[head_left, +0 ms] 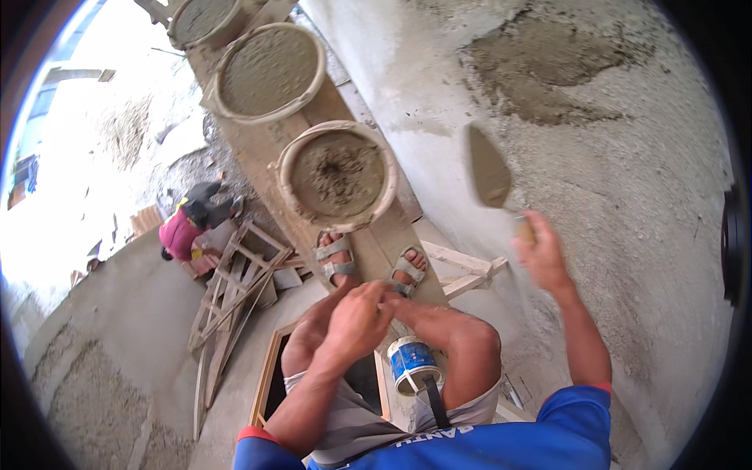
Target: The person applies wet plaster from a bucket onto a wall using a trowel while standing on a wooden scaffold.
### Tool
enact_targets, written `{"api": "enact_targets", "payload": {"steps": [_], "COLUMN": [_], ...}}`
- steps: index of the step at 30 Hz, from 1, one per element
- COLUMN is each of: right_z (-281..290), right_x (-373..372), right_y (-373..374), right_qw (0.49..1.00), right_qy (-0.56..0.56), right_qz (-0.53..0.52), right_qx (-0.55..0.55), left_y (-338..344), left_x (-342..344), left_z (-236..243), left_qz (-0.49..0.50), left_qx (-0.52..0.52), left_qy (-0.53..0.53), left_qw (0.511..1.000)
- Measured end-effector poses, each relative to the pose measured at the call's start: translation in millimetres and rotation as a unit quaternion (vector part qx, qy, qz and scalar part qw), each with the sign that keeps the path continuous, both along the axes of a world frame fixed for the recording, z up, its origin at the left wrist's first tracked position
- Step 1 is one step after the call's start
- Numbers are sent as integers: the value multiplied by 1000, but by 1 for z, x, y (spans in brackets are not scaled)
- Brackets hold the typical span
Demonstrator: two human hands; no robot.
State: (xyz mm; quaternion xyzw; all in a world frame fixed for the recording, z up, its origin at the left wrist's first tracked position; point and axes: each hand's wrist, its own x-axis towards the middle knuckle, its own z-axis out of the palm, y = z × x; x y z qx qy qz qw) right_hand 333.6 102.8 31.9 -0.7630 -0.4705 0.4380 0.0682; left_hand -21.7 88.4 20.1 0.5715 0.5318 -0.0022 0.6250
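Note:
My right hand [540,254] is wrapped round the handle of a pointed trowel [487,168], held out on the right in front of the rough wall. Its flat blade points away from me. Over my shins hangs my left hand [359,317], fingers loosely bent and a little apart, slightly blurred, with nothing seen in it. Just beyond my feet stands the nearest bucket [285,176], holding wet mortar with a hollow in the middle. A second bucket [319,59] of mortar, filled nearly to its rim, is behind it. On the wall, a patch of darker mortar [548,66] lies beyond the trowel.
My sandalled feet are on a raised plank [262,157]; a third bucket [176,35] stands at its far end. A blue and white can [413,364] is between my legs. Below left are a wooden frame [235,290] and a bending person in a pink top [180,233].

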Motion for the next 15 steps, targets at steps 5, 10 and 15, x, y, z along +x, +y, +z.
{"api": "enact_targets", "payload": {"steps": [5,10,15], "right_z": [-91,-145,-194], "right_x": [-103,-162,-223], "right_y": [32,66,68], "right_qw": [945,935,960], "right_qy": [-166,-175,-55], "right_qz": [280,308,272], "right_qx": [38,23,-47], "left_y": [-25,-38,-41], "left_x": [6,-7,-18], "left_z": [-2,0,1], "left_qz": [6,35,68], "left_qx": [10,-27,-26], "left_qy": [-7,2,-14], "left_qw": [1000,999,997]}}
